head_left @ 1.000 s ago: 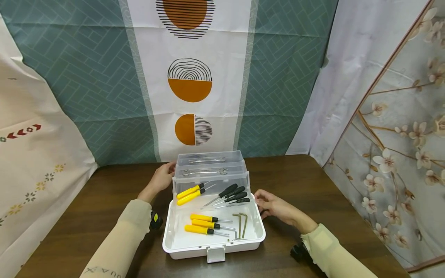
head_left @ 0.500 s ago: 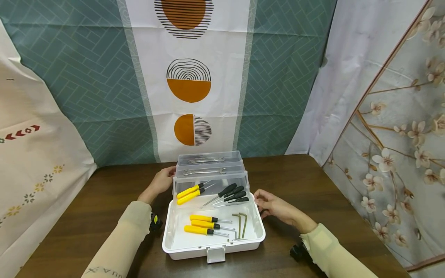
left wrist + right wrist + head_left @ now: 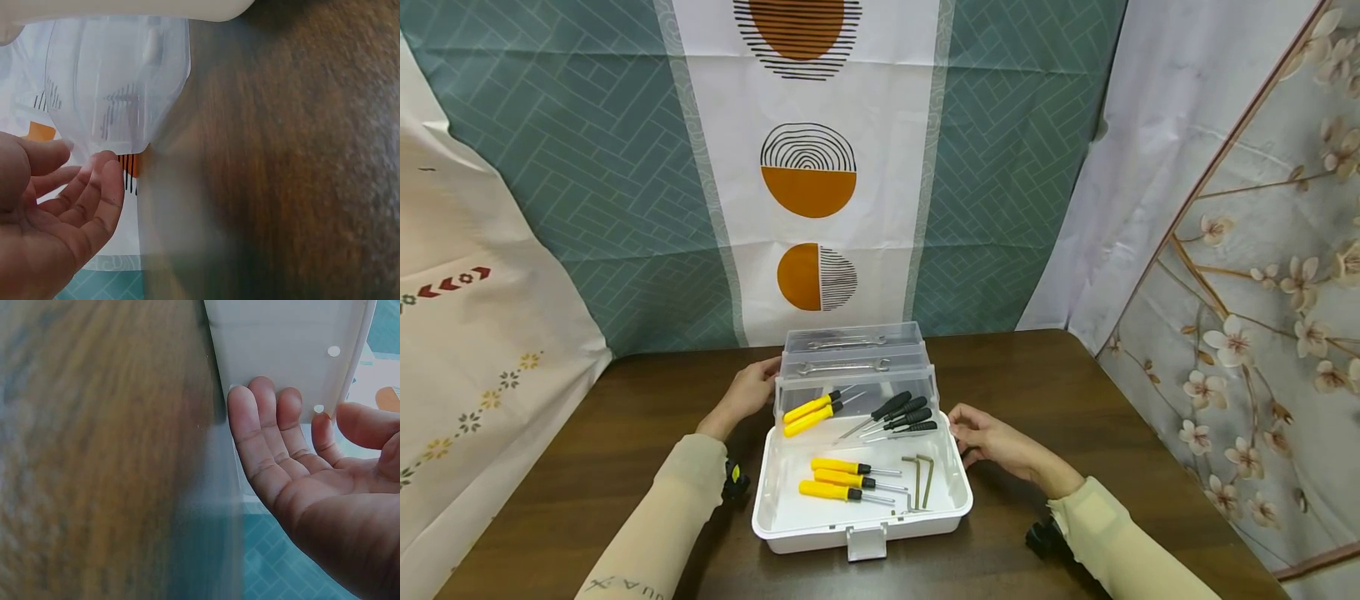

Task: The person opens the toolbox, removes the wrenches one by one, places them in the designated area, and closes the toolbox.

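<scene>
A white toolbox (image 3: 820,542) stands open, its stepped clear plastic upper part (image 3: 850,385) raised at the back. My left hand (image 3: 747,392) holds the left edge of this clear part, thumb and fingertips at its corner in the left wrist view. At the right wall, my right hand (image 3: 1000,442) grips the box, fingertips against the outer side and thumb at the rim. Yellow screwdrivers (image 3: 826,490) and hex keys (image 3: 917,483) lie in the base. More yellow screwdrivers (image 3: 808,418), black screwdrivers (image 3: 910,417) and two wrenches (image 3: 844,367) show in or through the clear plastic.
Dark wooden table (image 3: 1037,383) surface extends to both sides of the box. A patterned cloth (image 3: 820,275) hangs close behind the table's far edge. A white latch (image 3: 867,543) juts out from the box's front. Floral cloth (image 3: 1262,400) hangs along the right side.
</scene>
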Tool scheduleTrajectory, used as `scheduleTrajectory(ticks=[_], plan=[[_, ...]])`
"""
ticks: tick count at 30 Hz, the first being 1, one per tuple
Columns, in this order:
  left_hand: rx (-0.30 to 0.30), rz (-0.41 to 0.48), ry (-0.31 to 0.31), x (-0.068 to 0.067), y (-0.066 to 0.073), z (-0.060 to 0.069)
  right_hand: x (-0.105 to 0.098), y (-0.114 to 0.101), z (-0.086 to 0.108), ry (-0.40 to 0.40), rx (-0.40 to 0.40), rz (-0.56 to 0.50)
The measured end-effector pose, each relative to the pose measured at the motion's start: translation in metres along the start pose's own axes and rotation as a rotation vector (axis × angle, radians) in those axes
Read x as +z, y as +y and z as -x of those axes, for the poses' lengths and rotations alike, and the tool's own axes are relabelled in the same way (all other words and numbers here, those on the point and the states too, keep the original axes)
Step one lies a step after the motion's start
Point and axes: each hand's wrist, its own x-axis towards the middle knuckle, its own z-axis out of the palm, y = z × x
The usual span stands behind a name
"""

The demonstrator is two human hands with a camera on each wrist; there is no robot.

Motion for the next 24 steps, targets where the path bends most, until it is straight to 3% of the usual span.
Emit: scheduleTrajectory(ticks=[11, 24], plan=[[-0.039, -0.015, -0.007, -0.003, -0.003, 0.024, 0.001, 0.002, 0.001, -0.023, 0.005, 0.012], [0.004, -0.025, -0.032, -0.006, 0.001, 0.041, -0.006, -0.001, 0.000, -0.025, 0.022, 0.038]])
